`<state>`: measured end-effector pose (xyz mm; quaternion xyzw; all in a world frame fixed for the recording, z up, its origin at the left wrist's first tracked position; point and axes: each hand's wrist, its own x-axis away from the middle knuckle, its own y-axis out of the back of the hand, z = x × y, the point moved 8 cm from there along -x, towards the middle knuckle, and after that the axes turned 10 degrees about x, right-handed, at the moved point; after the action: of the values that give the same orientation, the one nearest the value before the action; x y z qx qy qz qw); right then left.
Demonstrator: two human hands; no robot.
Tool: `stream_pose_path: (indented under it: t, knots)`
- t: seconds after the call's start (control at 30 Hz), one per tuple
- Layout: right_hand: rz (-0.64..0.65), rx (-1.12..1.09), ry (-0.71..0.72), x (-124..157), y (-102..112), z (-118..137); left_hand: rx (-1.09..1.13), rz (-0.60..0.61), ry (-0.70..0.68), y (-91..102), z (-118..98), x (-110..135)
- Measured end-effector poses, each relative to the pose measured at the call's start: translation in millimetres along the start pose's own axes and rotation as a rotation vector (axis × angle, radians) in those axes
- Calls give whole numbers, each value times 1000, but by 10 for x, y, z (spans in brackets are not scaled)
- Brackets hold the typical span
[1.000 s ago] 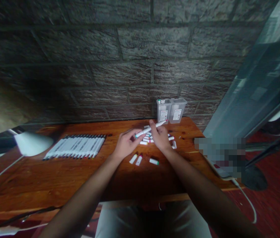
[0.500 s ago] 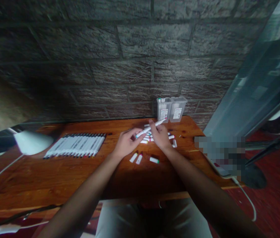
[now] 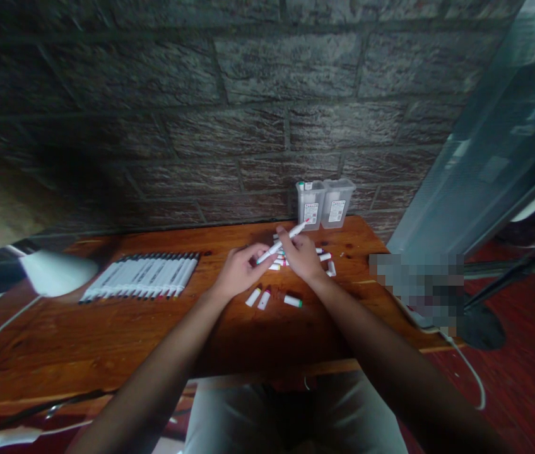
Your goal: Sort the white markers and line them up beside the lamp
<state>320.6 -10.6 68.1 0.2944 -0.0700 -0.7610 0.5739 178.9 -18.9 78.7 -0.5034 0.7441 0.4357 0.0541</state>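
Note:
Over the wooden table (image 3: 154, 340), a white marker (image 3: 271, 251) slants up to the right, held in both hands. My left hand (image 3: 239, 271) pinches its lower end, where a bluish-green edge shows. Further up the barrel, my right hand (image 3: 304, 257) is closed around it with the thumb on top. The upper end of the marker shows a red tip. Behind and below my hands lie several white marker pieces (image 3: 277, 267), partly hidden. Nearer to me are a yellow-ended cap (image 3: 253, 297), a red-ended cap (image 3: 264, 299) and a green-ended cap (image 3: 293, 301).
A row of white markers (image 3: 142, 276) lies at the left, beside a white lamp-like object (image 3: 62, 272). Two clear plastic boxes (image 3: 311, 208) stand against the stone wall (image 3: 177, 139); the left one holds a green-ended marker. A blurred-out object (image 3: 416, 293) sits at the right edge.
Both hands keep their hold on the marker, with barely any shift in its angle. The whole view has moved slightly; the things on the table lie as before.

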Motion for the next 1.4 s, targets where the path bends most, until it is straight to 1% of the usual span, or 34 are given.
stream_pose_path:
  t: [0.13,0.23,0.3,0.47,0.63,0.83,0.97,1.1,1.3,1.4]
  knots:
    - [84,79,58,44,-116,47,-33,70,-15,-61,6,3]
    - [98,150,153,83,-167,121,-65,100,-33,-92,7,5]
    - [92,169,176,94,-171,143,-73,100,-36,-97,12,6]
    - [57,148,126,61,-102,120,-60,80,-20,-98,18,1]
    - [-10,138,64,12,-2,52,-8,71,-16,-100,5,-5]
    - [-41,93,57,1,25,32,14,61,-6,-91,-7,-5]
    - [-20,58,33,2,16,25,10,43,-7,-78,-11,-1]
    - [0,33,40,1,8,30,15,40,-6,-77,1,2]
    - [18,32,32,0,-21,1,9,43,-11,-79,18,7]
    - [43,54,45,-1,-64,-8,-28,49,-12,-78,12,6]
